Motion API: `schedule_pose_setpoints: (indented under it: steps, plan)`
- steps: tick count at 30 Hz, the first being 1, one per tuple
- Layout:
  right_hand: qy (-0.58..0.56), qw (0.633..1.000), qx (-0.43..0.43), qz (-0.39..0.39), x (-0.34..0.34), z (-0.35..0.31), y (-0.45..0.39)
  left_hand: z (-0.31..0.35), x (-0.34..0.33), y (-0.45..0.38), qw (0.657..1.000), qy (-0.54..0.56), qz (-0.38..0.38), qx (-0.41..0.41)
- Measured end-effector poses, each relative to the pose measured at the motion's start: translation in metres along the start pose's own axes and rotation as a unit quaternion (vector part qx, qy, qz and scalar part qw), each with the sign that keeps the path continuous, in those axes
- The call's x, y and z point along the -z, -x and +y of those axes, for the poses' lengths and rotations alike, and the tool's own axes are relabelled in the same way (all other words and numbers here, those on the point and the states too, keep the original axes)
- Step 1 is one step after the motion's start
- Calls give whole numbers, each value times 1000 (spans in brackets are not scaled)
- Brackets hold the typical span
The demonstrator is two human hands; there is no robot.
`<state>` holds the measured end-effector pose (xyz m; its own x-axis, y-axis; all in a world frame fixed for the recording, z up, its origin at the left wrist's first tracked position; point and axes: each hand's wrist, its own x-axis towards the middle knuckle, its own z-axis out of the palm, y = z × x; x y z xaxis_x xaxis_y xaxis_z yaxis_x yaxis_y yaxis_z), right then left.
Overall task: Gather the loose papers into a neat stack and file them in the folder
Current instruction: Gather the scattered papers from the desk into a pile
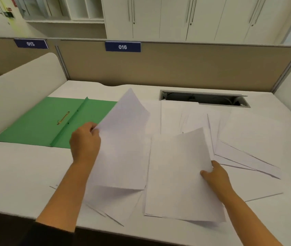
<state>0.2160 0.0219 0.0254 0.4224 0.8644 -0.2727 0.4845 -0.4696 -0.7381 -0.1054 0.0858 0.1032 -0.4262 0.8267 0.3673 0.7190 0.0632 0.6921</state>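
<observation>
A green folder (40,121) lies open on the white desk at the left, its brass fastener (63,118) showing near the spine. My left hand (85,141) pinches the left edge of a white sheet (123,139) that is lifted and tilted above the desk, partly over the folder's right flap. My right hand (215,176) grips the right edge of a thin bundle of white sheets (180,174) raised just in front of me. Several more loose white papers (247,139) lie scattered and overlapping across the right half of the desk.
A rectangular cable opening (205,99) is cut into the desk (16,174) at the back right. A beige partition (176,66) with a "016" label (122,47) runs behind. White curved dividers (20,89) stand at both sides. The desk's front edge is close to me.
</observation>
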Motion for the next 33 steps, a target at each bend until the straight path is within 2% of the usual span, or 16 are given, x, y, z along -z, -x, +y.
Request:
schedule_pose_setpoints:
  steps: [2, 5, 8, 12, 17, 21, 24, 26, 29, 31, 33]
  plan:
    - [-36, 999, -18, -22, -2, -3, 1, 10, 7, -9, 997, 68, 25, 11]
    - [-101, 991, -67, -57, -3, -9, 0, 13, -7, -7, 988, 145, -27, 54]
    - [-169, 975, -124, -75, -4, -7, -3, 6, -47, 19, 980, 136, -125, 76]
    - [-214, 963, -133, -98, -4, -2, -8, -7, -95, 63, 967, 90, -214, 105]
    - [-98, 990, -65, -74, -9, 8, -14, -7, -112, 91, 940, 119, -283, 149]
    - [-41, 997, -33, -48, -17, 10, -8, -6, -104, 82, 940, 131, -279, 147]
    - [-34, 999, -17, -30, -20, 6, -7, -25, -90, 54, 967, 57, -228, 102]
    - [-35, 999, -15, -23, -21, 4, -8, -44, -81, 31, 972, -73, -206, 84]
    - [-36, 999, -13, -16, -22, 1, -8, -67, -65, 8, 930, -251, -239, 125]
    - [-37, 999, -14, -15, -25, -1, -7, -76, -59, 3, 906, -281, -274, 156]
    - [-37, 999, -13, -16, -28, -3, -6, -82, -59, 2, 900, -284, -288, 165]
